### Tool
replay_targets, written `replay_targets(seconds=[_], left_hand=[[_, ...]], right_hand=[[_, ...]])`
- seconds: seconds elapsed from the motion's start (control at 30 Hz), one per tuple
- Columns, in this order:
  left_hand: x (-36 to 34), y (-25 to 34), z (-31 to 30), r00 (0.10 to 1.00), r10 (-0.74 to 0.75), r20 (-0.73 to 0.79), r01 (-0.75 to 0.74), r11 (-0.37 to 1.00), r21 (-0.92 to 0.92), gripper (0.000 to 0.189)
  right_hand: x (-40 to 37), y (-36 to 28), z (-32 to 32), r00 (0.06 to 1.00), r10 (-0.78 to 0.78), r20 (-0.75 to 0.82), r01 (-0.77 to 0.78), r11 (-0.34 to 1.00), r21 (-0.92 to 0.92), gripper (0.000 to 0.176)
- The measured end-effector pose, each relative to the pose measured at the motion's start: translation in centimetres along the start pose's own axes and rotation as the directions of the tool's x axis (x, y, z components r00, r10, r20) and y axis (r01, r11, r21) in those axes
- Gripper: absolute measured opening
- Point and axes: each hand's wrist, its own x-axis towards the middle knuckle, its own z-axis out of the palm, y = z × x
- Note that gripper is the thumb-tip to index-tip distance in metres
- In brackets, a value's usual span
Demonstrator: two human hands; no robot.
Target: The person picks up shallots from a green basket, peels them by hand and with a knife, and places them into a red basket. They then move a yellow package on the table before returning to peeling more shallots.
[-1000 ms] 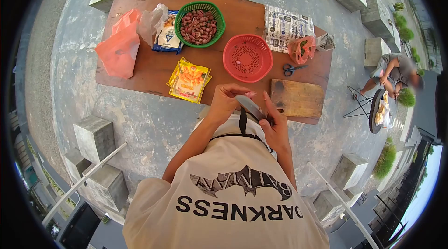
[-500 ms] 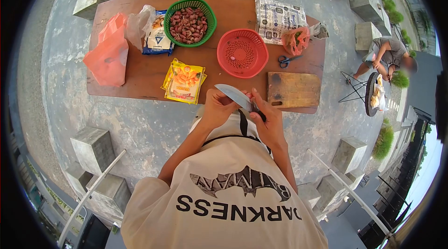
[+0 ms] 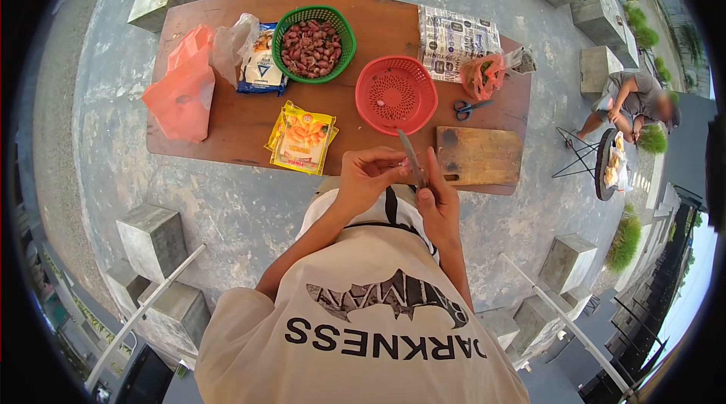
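Note:
My left hand (image 3: 364, 181) is closed in a pinch around a small pinkish shallot (image 3: 405, 163), mostly covered by the fingers. My right hand (image 3: 440, 206) grips a knife (image 3: 411, 153), its blade tilted up toward the table beside the shallot. Both hands are in front of the table's near edge, close to my waist. Beyond them sits a red plastic basket (image 3: 363, 105) with a small pale piece in it. A green basket (image 3: 351, 41) full of shallots (image 3: 311, 50) stands farther back.
On the brown table (image 3: 242, 132) lie a wooden cutting board (image 3: 484, 154), scissors (image 3: 470, 109), yellow packets (image 3: 302, 139), a blue-white flour bag (image 3: 261, 63), orange plastic bags (image 3: 181, 94), (image 3: 482, 76) and newspaper (image 3: 457, 37). A person (image 3: 635, 97) sits at right by a small round table (image 3: 605, 169).
The knife has swung from pointing left across my left hand to pointing up toward the red basket. My right hand has shifted slightly down, and the shallot shows between the hands.

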Motion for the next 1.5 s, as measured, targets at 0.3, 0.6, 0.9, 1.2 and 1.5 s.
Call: replay_targets(seconds=[0.3,0.6,0.9,1.2,1.5], left_hand=[[-1.4,-0.3,0.0,0.991,0.131,-0.014,-0.128,0.982,0.135,0.023],[-1.2,-0.1,2.9,0.988,0.010,-0.152,-0.002,0.999,0.047,0.024],[-1.3,-0.4,1.0,0.996,0.089,-0.022,-0.084,0.983,0.165,0.024],[-1.8,1.0,1.4,0.993,0.117,-0.026,-0.108,0.964,0.244,0.020],[-1.8,-0.3,1.4,0.993,0.077,-0.090,-0.069,0.994,0.090,0.019]], right_hand=[[0.6,-1.0,-0.4,0.976,-0.174,0.132,0.203,0.946,-0.252,0.055],[0.2,0.1,-1.9,0.987,0.161,-0.012,-0.152,0.953,0.260,0.050],[-0.4,-1.9,-1.8,0.982,0.093,0.165,-0.065,0.984,-0.167,0.066],[-0.7,-0.8,-0.1,0.987,-0.130,0.091,0.146,0.969,-0.200,0.053],[-0.8,1.1,-0.5,0.990,0.125,0.068,-0.137,0.963,0.233,0.045]])
